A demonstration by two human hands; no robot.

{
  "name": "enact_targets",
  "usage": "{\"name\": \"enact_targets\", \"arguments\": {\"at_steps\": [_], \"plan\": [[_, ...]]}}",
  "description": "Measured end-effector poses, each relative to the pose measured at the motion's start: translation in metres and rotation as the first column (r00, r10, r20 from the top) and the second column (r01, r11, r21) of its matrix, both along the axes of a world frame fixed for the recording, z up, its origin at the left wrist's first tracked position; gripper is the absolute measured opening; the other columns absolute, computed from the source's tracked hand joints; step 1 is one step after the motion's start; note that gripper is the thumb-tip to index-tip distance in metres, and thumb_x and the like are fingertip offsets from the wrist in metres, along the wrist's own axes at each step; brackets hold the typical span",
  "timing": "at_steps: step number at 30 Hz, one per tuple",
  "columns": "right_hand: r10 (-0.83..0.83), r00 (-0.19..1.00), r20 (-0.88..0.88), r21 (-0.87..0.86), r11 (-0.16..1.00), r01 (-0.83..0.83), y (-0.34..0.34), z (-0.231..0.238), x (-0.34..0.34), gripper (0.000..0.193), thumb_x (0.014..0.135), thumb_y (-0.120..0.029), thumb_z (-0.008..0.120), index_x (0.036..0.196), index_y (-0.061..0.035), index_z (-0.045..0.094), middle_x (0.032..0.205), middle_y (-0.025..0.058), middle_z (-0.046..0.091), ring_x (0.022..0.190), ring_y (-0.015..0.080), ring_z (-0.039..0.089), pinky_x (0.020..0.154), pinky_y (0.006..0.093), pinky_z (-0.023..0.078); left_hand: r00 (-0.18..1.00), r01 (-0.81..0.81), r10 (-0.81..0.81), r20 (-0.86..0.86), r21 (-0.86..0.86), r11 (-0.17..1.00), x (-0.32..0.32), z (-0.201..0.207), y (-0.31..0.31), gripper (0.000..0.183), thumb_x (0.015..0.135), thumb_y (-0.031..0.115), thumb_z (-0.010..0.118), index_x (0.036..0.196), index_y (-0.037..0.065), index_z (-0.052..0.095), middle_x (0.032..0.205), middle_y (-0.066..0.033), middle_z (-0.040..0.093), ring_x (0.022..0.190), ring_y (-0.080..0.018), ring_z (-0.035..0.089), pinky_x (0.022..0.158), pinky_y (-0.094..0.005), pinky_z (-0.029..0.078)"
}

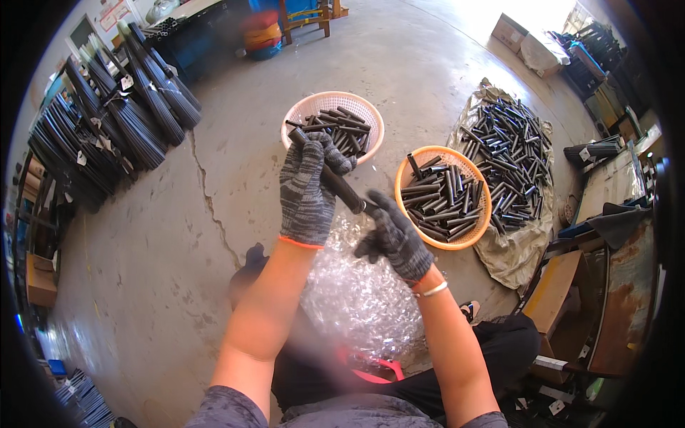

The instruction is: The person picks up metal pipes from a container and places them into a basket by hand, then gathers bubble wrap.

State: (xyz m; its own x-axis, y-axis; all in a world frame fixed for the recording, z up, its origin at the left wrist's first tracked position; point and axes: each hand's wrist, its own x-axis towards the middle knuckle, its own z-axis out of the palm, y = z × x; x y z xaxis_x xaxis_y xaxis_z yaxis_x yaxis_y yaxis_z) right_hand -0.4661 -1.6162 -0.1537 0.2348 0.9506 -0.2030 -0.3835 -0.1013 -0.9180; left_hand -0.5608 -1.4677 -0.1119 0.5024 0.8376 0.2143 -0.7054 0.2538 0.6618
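Observation:
Both of my hands wear dark grey knitted gloves. My left hand [307, 187] is closed around a black tube [342, 190], which slants down to the right; dark tube also shows above the fingers. Whether that is one piece or more, I cannot tell. Close to the tube's lower end is my right hand [397, 239], thumb and fingers apart. Its fingertips are at or very near that end, where a small bright spot shows. Below lies a heap of clear, shiny plastic pieces [364, 299]. Beyond the left hand stands a pink basket [371, 114] of short black tubes.
An orange basket [487, 217] of black tubes stands to the right. Beside it, many more tubes [510, 157] lie on a beige sheet [503, 260]. Bundled long black rods [135, 121] lean at the left. Cardboard [560, 292] and a rusty panel [628, 292] border the right side.

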Motion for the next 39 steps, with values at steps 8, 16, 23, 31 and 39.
{"name": "enact_targets", "arguments": {"at_steps": [8,16,23,31,39], "plan": [[-0.012,0.49,0.872,-0.075,0.985,0.157,-0.093,-0.196,-0.004,0.026,0.09,-0.025,0.043,0.098,-0.0048,0.059,0.087,0.0112,0.056,0.078,0.0257,0.052,0.071,0.0363,0.042,0.999,0.034,-0.033,-0.026,0.041,0.999,0.003,0.009,-0.009,0.013,0.093,0.015,0.052,0.099,0.004,0.055,0.076,-0.0039,0.057,0.068,-0.0139,0.056,0.068,-0.0283,0.049],[0.25,0.841,0.48,-0.56,0.825,0.074,-0.107,-0.186,0.027,0.044,0.091,-0.03,0.051,0.126,-0.0041,0.045,0.116,0.0184,0.058,0.097,0.0287,0.06,0.073,0.0352,0.049,1.0,0.01,-0.01,-0.028,0.015,1.0,0.002,0.004,-0.009,0.012,0.094,0.015,0.052,0.096,0.004,0.055,0.075,-0.0034,0.058,0.069,-0.0127,0.056,0.068,-0.0269,0.05],[0.089,0.971,-0.223,0.157,0.986,-0.054,0.0,-0.012,-0.023,0.035,0.091,-0.041,0.052,0.098,-0.0071,0.052,0.065,-0.0015,0.048,0.052,0.0088,0.046,0.046,0.0218,0.038,0.999,0.052,-0.052,0.008,-0.022,0.998,0.014,-0.004,-0.011,0.014,0.093,0.017,0.052,0.099,0.004,0.054,0.078,-0.0021,0.053,0.07,-0.0139,0.053,0.071,-0.0311,0.048],[0.954,0.189,0.231,-0.97,0.241,-0.033,-0.195,-0.226,-0.015,0.034,0.087,-0.021,0.044,0.113,-0.0077,0.062,0.12,0.0155,0.058,0.111,0.0309,0.056,0.092,0.0433,0.045,0.997,0.07,-0.07,-0.038,-0.011,0.997,0.016,-0.013,-0.007,0.018,0.094,0.021,0.052,0.1,0.004,0.054,0.078,-0.0025,0.053,0.071,-0.0163,0.051,0.075,-0.0372,0.047],[0.067,0.729,0.681,-0.306,0.931,0.2,-0.105,-0.153,0.019,0.032,0.091,-0.026,0.05,0.115,-0.0061,0.056,0.103,0.0197,0.061,0.082,0.0326,0.062,0.074,0.0397,0.05,0.98,0.151,-0.165,-0.108,-0.124,0.981,0.03,-0.011,-0.022,0.022,0.092,0.027,0.055,0.096,0.005,0.054,0.074,-0.0037,0.056,0.065,-0.0188,0.055,0.068,-0.0374,0.049]]}}
